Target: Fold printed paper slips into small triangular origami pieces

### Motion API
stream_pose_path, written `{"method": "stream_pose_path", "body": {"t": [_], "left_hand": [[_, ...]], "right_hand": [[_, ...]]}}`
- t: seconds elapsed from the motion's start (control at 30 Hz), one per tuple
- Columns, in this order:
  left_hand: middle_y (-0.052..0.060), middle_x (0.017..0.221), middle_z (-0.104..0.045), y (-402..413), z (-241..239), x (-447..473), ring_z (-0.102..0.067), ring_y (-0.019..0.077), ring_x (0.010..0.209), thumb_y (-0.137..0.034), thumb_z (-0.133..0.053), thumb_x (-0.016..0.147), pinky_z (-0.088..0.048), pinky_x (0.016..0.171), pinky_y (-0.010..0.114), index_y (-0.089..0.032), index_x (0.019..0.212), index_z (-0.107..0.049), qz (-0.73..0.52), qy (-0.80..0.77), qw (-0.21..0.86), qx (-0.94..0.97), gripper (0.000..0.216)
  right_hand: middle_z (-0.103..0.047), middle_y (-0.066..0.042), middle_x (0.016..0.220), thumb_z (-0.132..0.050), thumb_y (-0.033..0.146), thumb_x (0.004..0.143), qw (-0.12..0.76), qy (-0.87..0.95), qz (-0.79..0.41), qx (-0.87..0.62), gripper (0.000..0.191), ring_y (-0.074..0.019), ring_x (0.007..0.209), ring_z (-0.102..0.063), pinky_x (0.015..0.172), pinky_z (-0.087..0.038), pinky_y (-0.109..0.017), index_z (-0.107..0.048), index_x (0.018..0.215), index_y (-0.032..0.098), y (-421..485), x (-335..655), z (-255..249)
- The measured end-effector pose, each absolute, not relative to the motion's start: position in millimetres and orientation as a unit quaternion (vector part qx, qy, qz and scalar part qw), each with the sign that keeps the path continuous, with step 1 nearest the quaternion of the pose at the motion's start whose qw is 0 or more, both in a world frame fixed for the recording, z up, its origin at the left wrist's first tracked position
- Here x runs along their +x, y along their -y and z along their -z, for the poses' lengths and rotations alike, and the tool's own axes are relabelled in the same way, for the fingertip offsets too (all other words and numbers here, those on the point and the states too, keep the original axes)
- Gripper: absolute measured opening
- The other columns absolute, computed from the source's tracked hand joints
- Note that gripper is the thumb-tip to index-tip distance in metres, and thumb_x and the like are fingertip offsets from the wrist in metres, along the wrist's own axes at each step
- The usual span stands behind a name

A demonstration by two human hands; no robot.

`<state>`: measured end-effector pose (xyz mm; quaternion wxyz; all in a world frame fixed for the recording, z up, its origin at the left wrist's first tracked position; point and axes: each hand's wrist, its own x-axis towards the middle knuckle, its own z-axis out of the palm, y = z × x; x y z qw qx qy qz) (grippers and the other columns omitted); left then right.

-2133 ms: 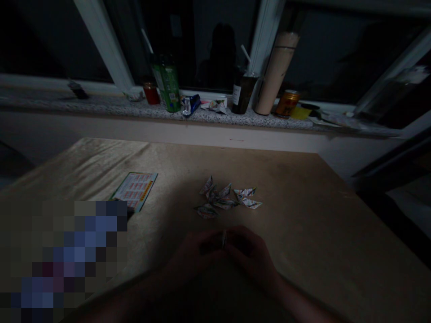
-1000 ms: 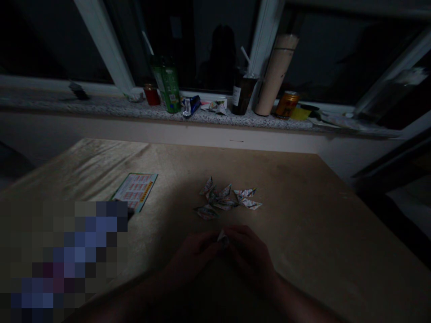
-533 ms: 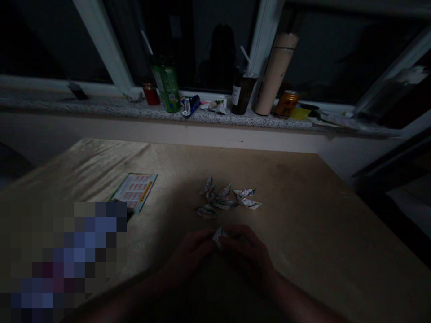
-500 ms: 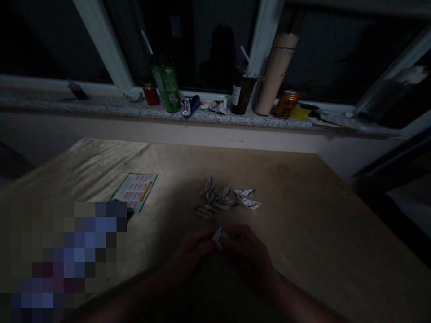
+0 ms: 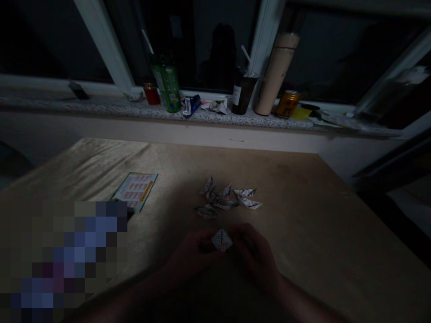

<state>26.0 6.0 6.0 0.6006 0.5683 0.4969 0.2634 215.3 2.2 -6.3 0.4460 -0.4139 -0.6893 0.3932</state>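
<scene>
In dim light my left hand (image 5: 193,253) and my right hand (image 5: 251,251) meet low over the brown table (image 5: 303,215). Between their fingertips they pinch a small folded paper piece (image 5: 221,240), which now shows a pale diamond face. Just beyond my hands lies a heap of several similar folded paper pieces (image 5: 225,199). A printed sheet (image 5: 136,190) with green edges lies flat to the left of the heap.
A stone windowsill (image 5: 101,105) runs behind the table. On it stand a green bottle (image 5: 167,83), a red jar (image 5: 151,93), a dark bottle (image 5: 243,92), a tall beige cup (image 5: 276,74) and an orange can (image 5: 286,103). A blurred patch covers the lower left.
The paper piece between my fingers has turned from an edge-on sliver to an opened diamond face. My hands stay in the same place; the heap has not moved.
</scene>
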Motion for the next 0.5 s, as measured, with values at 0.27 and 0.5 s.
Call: {"method": "stream_pose_path", "body": {"t": [0.27,0.5], "left_hand": [[0.001,0.071,-0.068,-6.7,-10.6,28.3,-0.062,0.0187,0.068,-0.033,-0.067,0.071,-0.044,0.059,0.023,-0.011,0.080,-0.067,-0.229,-0.524,0.571,0.588,0.024],[-0.003,0.061,-0.062,-4.6,-5.9,27.2,-0.054,0.0132,0.058,-0.038,-0.063,0.074,-0.038,0.052,0.018,-0.011,0.071,-0.067,-0.205,-0.505,0.573,0.612,0.027]], "right_hand": [[-0.057,-0.001,0.068,-0.053,0.032,0.085,0.340,0.723,-0.394,-0.454,0.018,-0.0143,0.062,-0.051,0.055,-0.040,-0.024,-0.057,0.076,0.018,-3.9,213.3,7.4],[-0.057,0.000,0.069,-0.041,0.034,0.092,0.304,0.757,-0.416,-0.402,0.028,-0.0137,0.062,-0.052,0.058,-0.040,-0.023,-0.059,0.078,0.018,-5.3,211.6,6.3]]}}
